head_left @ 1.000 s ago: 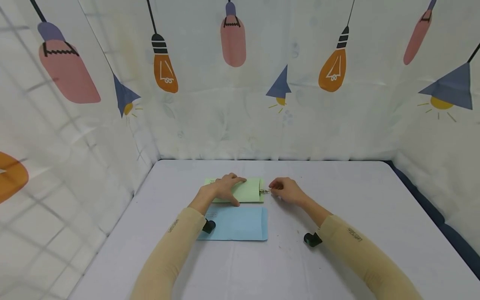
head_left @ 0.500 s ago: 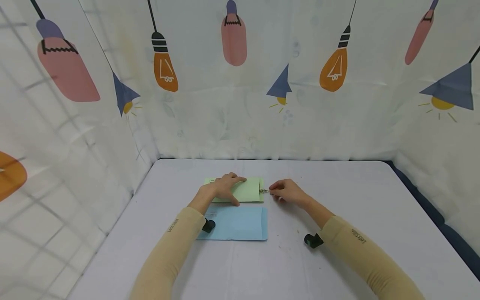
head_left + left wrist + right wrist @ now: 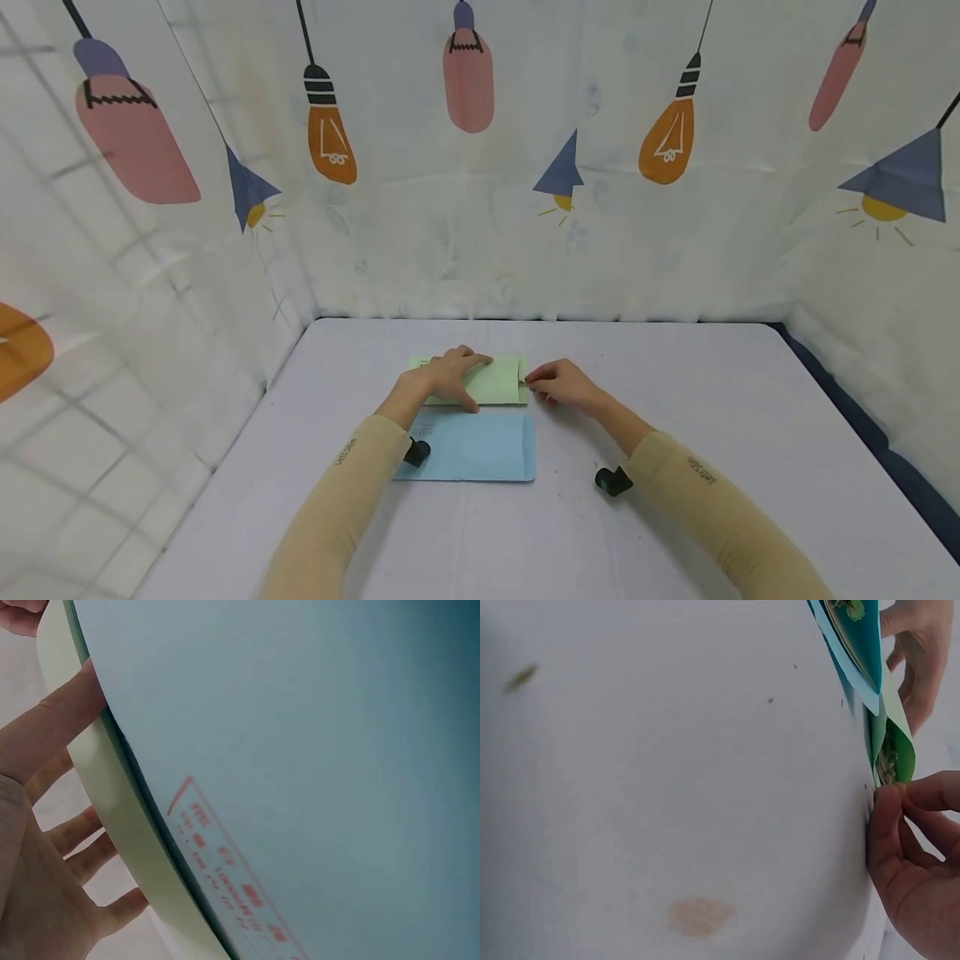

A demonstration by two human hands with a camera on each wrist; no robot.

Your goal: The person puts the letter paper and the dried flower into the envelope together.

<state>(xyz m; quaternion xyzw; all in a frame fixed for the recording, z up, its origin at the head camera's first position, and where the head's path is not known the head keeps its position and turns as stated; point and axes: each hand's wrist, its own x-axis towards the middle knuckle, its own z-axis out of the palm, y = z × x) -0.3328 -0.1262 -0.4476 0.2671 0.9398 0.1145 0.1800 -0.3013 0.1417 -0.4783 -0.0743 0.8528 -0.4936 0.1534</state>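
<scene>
A light green envelope (image 3: 498, 382) lies flat on the table, its mouth to the right. My left hand (image 3: 448, 375) rests on it with fingers spread, thumb at the near edge. At the mouth, my right hand (image 3: 566, 387) pinches the end of a dried plant sprig between thumb and fingertips. In the right wrist view the sprig (image 3: 888, 759) lies mostly inside the bulging green opening. My right fingertips touch or nearly touch the envelope's edge. A blue envelope (image 3: 474, 447) lies just nearer, with red print (image 3: 225, 855) seen in the left wrist view.
A green leafy bit (image 3: 851, 607) shows in the blue envelope's opening. Small plant crumbs (image 3: 520, 678) lie on the white table (image 3: 675, 383). Behind the table hangs a pale curtain (image 3: 495, 250) printed with lamps.
My right hand has moved left toward the green envelope, and the sprig that stuck out of the mouth has slid further in. My left hand stays in place.
</scene>
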